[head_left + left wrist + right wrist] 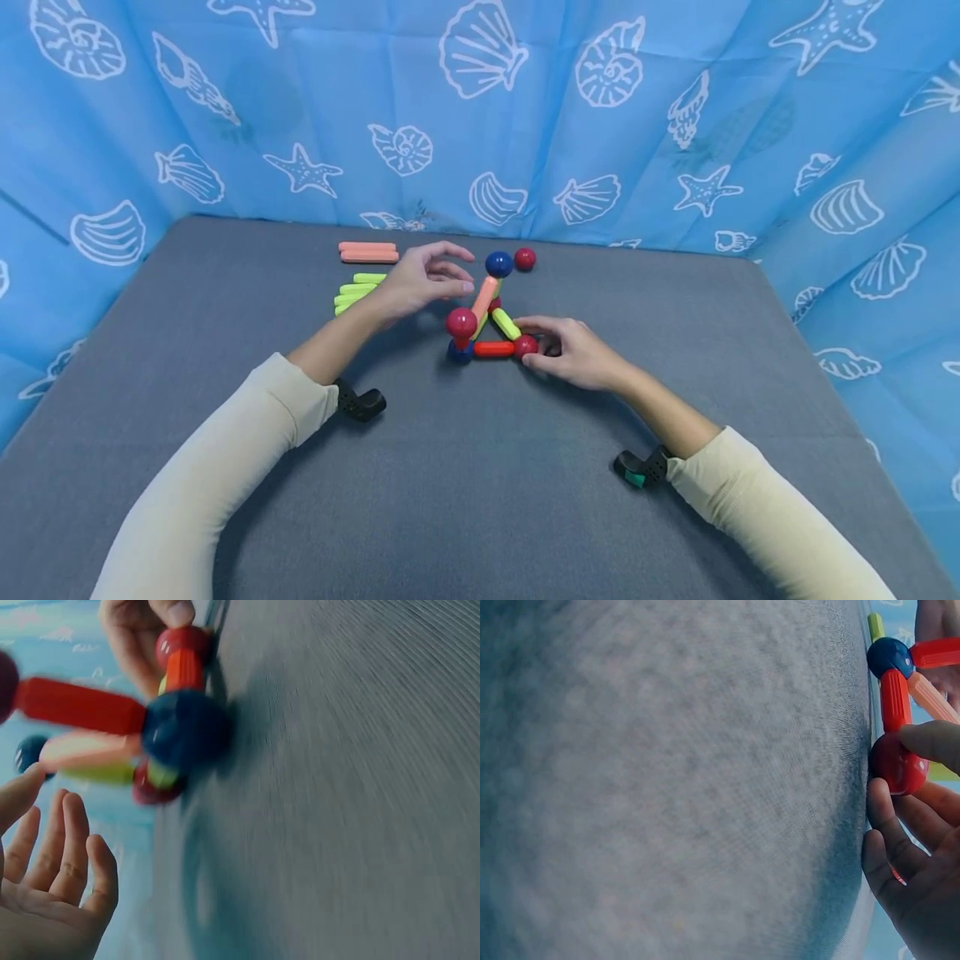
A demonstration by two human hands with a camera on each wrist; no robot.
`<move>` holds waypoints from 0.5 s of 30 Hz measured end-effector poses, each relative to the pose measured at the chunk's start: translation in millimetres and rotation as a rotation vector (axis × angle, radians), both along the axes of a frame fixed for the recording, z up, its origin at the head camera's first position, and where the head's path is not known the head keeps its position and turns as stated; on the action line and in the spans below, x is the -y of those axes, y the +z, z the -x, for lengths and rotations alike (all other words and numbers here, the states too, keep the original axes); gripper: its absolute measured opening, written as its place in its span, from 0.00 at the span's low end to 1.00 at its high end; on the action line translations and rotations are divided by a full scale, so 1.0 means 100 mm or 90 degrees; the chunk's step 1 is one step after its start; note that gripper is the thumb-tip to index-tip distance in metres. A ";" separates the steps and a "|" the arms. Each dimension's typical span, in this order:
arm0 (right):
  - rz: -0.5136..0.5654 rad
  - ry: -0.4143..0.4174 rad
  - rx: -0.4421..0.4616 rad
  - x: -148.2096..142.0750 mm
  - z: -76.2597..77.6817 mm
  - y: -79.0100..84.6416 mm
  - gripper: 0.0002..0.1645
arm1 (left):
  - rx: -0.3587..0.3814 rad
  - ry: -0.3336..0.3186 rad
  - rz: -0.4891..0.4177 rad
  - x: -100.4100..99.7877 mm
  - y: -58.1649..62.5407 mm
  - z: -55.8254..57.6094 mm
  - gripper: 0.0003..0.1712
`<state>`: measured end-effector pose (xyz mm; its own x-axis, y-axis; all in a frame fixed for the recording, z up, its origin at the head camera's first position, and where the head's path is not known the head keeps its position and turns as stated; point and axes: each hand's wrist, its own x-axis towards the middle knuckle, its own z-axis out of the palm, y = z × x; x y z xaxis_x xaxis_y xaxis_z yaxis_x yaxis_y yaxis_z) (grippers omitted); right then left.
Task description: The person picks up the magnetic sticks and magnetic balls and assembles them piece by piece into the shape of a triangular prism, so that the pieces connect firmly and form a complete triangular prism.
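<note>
Fingers of the left hand (420, 282) are parted, loosely bent and empty; those of the right hand (581, 354) pinch a red corner ball (526, 347). From the left, two coral sticks (369, 252) lie side by side on the grey table (480, 500), several green sticks (357, 289) nearer the person, seemingly sorted by colour for easy reach. The left hand covers the green sticks' right ends, so their count is uncertain. That hand hovers just beside the ball-and-stick frame (483, 302), presumably ready to steady its raised side. One fingertip overlaps a slanting coral stick (90, 750) in the left wrist view; contact cannot be confirmed. The frame rests on the table on a triangular base. Its upper red ball (461, 323) stands over a lower blue ball (189, 729) and hides the slanting stick's lower end from the head view. An upper blue ball (498, 264) tops the far side, a loose red ball (525, 258) just beside it. At right, the pinch apparently keeps the base corner from shifting. The right wrist view cuts off the frame's raised parts.
</note>
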<state>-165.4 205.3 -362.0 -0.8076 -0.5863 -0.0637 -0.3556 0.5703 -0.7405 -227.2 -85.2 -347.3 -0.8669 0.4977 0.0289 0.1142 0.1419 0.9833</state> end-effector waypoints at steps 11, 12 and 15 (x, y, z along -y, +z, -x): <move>0.002 0.002 -0.006 -0.01 0.01 -0.02 0.33 | -0.081 0.128 0.150 1.03 -0.03 -0.05 0.24; 0.003 0.002 -0.006 -0.01 0.01 -0.02 0.33 | -0.092 0.126 0.175 1.10 -0.04 -0.07 0.23; 0.006 0.002 -0.005 0.00 0.01 -0.01 0.33 | -0.137 0.089 0.248 1.25 -0.07 -0.13 0.21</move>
<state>-166.5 205.7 -363.4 -0.8064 -0.5892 -0.0512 -0.3634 0.5619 -0.7431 -214.1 -210.0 -353.9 -0.9212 0.3861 0.0486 0.2628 0.5249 0.8096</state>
